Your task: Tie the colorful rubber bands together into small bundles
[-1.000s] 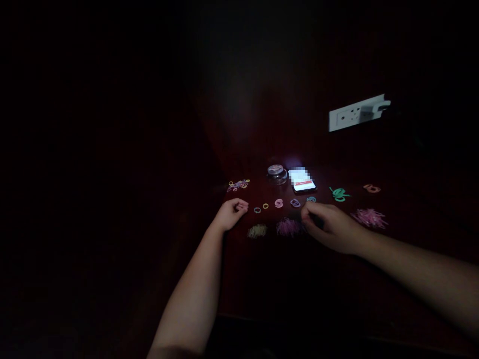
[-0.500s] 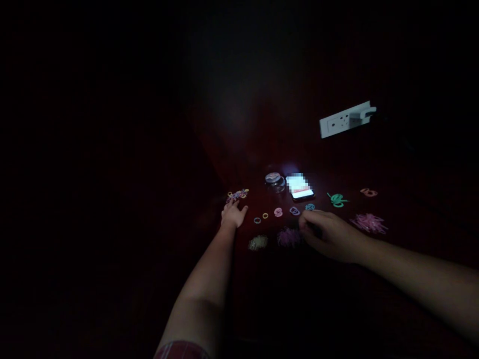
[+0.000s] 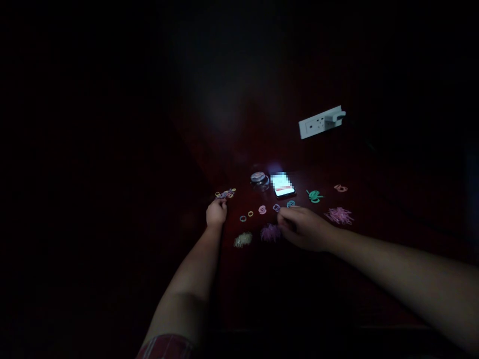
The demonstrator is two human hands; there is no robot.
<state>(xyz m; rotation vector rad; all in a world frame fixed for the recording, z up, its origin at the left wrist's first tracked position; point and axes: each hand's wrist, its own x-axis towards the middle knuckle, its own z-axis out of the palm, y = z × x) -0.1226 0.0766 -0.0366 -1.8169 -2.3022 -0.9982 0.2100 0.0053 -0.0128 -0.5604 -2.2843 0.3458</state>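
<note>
At the far left of the dark red table, my left hand (image 3: 216, 213) is closed, with thumb and fingers drawn together at the near edge of a mixed-colour pile of small elastic bands (image 3: 226, 193). What its fingertips hold, if anything, is hidden. My right hand (image 3: 307, 228) is curled shut beside a purple pile of bands (image 3: 270, 232), just below the violet bands (image 3: 276, 208) and blue bands (image 3: 291, 204). I cannot make out anything between its fingers. Pink bands (image 3: 262, 210), a yellow band (image 3: 250, 214) and a teal band (image 3: 243, 218) lie between the hands.
A lit phone (image 3: 283, 184) stands beside a lidded clear jar (image 3: 259, 182). Pale yellow bands (image 3: 243, 240) lie at the front. To the right are green bands (image 3: 314, 196), orange bands (image 3: 340, 188) and a pink pile (image 3: 340, 216). A wall socket (image 3: 322, 122) holds a plug.
The view has shifted, so everything sits further left. My left hand's spread fingers and thumb have drawn together by the mixed pile. My right hand remains curled near the purple pile.
</note>
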